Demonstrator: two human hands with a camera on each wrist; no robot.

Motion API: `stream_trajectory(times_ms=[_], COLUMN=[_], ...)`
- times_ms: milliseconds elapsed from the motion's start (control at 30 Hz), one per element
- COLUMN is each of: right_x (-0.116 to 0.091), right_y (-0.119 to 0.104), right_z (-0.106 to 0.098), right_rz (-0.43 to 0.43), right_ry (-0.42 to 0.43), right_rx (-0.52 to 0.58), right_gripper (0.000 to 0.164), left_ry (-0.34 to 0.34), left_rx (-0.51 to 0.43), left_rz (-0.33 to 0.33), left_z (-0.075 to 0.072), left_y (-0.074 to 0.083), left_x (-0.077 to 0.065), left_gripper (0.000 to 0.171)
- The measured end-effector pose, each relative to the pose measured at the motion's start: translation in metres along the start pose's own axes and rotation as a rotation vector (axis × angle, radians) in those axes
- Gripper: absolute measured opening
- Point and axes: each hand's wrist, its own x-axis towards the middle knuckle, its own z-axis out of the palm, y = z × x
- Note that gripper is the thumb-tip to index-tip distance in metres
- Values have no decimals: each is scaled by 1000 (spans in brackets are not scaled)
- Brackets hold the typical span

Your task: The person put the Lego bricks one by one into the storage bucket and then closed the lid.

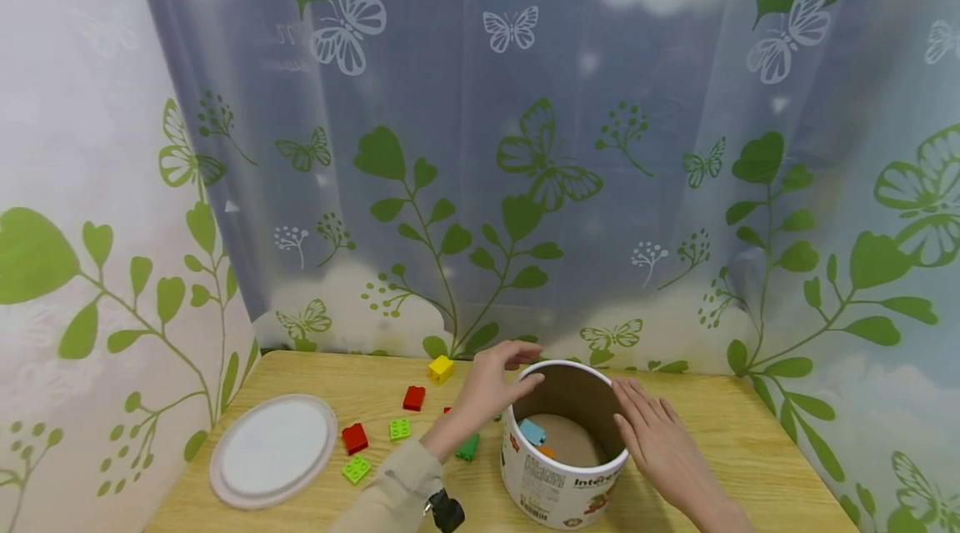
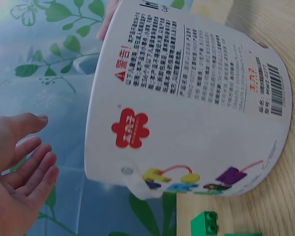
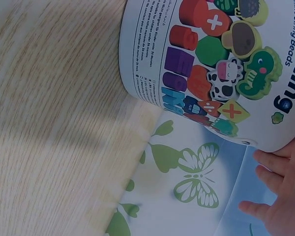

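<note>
A white cardboard bucket (image 1: 566, 487) with printed sides stands upright on the table, with a light blue block (image 1: 532, 431) and something orange (image 1: 545, 451) inside it. My left hand (image 1: 491, 383) hovers at the bucket's left rim, fingers relaxed and holding nothing; the left wrist view shows a gap between this hand (image 2: 22, 172) and the bucket (image 2: 187, 108). On the other side, my right hand (image 1: 667, 441) lies with extended fingers against the right rim. In the right wrist view, the fingertips of that hand (image 3: 282, 189) are at the bucket's edge.
Left of the bucket lie loose toy blocks: a yellow one (image 1: 441, 369), a red one (image 1: 414, 398), another red one (image 1: 355, 438), lime ones (image 1: 357, 469) and a green one (image 1: 467, 447). A round whitish lid (image 1: 273, 445) lies farther left. A patterned curtain (image 1: 480, 183) hangs behind the table.
</note>
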Motion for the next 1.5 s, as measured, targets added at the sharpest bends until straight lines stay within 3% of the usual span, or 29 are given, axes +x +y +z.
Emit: stream_trajectory(times_ms=[467,700,1100,1267,1500], right_x=[0,0,0,0,0], right_y=[1,1,2,2,2], right_z=[1,2,2,3,2], right_rz=[-19,-41,-30,-37,-11], right_ry=[25,66,31,49,-4], right_rx=[4,-10,-15,-17,-1], right_gripper=[49,48,50,49,50], left_ry=[45,60,31,-12,-79], left_rx=[-42,-45,-11,-2,0], left_rz=[-48,-81,-118,-181,-282], left_z=[-31,-36,-22,-14,-4], left_y=[-14,-27,-64,-76,-92], left_x=[-19,-29,-59,-71,-87], left_gripper=[37,36,35,36,38])
